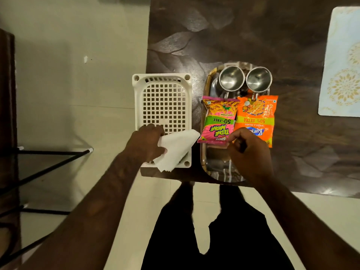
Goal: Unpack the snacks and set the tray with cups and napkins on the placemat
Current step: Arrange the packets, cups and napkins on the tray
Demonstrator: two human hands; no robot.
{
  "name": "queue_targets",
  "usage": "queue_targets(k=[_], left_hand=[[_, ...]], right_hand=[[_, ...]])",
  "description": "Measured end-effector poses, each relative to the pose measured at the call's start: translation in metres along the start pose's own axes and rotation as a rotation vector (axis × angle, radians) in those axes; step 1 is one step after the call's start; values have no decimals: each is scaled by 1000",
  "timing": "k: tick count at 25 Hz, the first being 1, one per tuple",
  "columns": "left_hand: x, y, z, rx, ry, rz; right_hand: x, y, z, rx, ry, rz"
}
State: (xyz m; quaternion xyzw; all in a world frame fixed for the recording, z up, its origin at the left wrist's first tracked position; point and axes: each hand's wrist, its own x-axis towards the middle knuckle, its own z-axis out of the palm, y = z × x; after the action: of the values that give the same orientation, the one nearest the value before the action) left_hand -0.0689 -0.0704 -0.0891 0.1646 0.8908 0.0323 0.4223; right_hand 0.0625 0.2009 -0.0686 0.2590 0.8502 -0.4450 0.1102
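A steel tray (214, 168) lies at the table's near edge. Two steel cups (231, 77) (258, 78) stand side by side at its far end. A pink snack packet (219, 117) and an orange snack packet (257, 114) lie flat on the tray, side by side. My right hand (249, 151) hovers over their near ends with fingers curled; whether it pinches a packet is unclear. My left hand (145, 142) grips a white napkin (175, 151) over the near end of a white plastic basket (162, 106). The pale placemat (341, 61) lies at the far right.
The dark wooden table (233, 36) ends just left of the basket, with pale floor beyond. A dark metal frame (48, 158) stands on the floor to the left. My legs are below the table's near edge.
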Motion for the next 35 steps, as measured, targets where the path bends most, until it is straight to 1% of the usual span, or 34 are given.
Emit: queue_targets(k=[2, 4, 6, 8, 9, 10, 12, 13, 14, 16, 18, 19, 21, 23, 24, 26, 28, 29, 30, 32, 33, 34, 35], left_hand=[[2, -2, -2, -66, -63, 60], [0, -7, -11, -290, -139, 99], [-5, -13, -23, -625, -187, 82], [-14, -13, -34, -1021, -230, 64], [-18, -11, -37, -1175, -246, 64], [-21, -7, -37, -1278, -250, 58], [-25, 2, -36, -1396, -243, 21], [-27, 6, -33, -1447, -257, 1], [-28, 10, -29, -1490, -283, -15], [-31, 17, -23, -1519, -346, -23], [-33, 25, -17, -1550, -359, -11], [-33, 29, -14, -1579, -318, -7], [-31, 35, -10, -1579, -177, -28], [-29, 43, -4, -1540, -115, -53], [-29, 48, -2, -1530, -128, -56], [-30, 57, 2, -1583, -207, -55], [-33, 66, 1, -1607, -247, -47], [-34, 72, -1, -1521, -191, -54], [-35, 78, -3, -1383, -89, -67], [-38, 89, -4, -1109, 225, -70], [-40, 93, -4, -1064, 309, -5], [-43, 98, -4, -1080, 286, 91], [-47, 102, -5, -1134, 187, 170]], right_hand=[[-9, -5, 10, 30, -47, 23], [-14, -9, 18, 92, -69, 70], [-17, -22, 23, 256, -117, 154], [-18, -37, 27, 524, -249, 310], [-18, -44, 27, 640, -335, 395], [-18, -50, 28, 743, -415, 450], [-18, -60, 32, 899, -514, 452], [-18, -64, 33, 926, -519, 433], [-17, -66, 35, 915, -487, 416], [-15, -66, 39, 874, -391, 403], [-15, -62, 39, 857, -361, 387], [-15, -60, 37, 837, -363, 375], [-14, -58, 34, 769, -364, 342], [-13, -58, 31, 692, -359, 303], [-12, -58, 29, 663, -352, 286], [-11, -59, 24, 608, -337, 286], [-10, -55, 20, 606, -322, 311], [-9, -53, 17, 615, -312, 331], [-8, -51, 14, 612, -293, 345], [-6, -49, 7, 549, -240, 327], [-5, -50, 4, 520, -214, 313], [-3, -50, 2, 514, -200, 300], [-2, -52, -1, 546, -203, 302]])
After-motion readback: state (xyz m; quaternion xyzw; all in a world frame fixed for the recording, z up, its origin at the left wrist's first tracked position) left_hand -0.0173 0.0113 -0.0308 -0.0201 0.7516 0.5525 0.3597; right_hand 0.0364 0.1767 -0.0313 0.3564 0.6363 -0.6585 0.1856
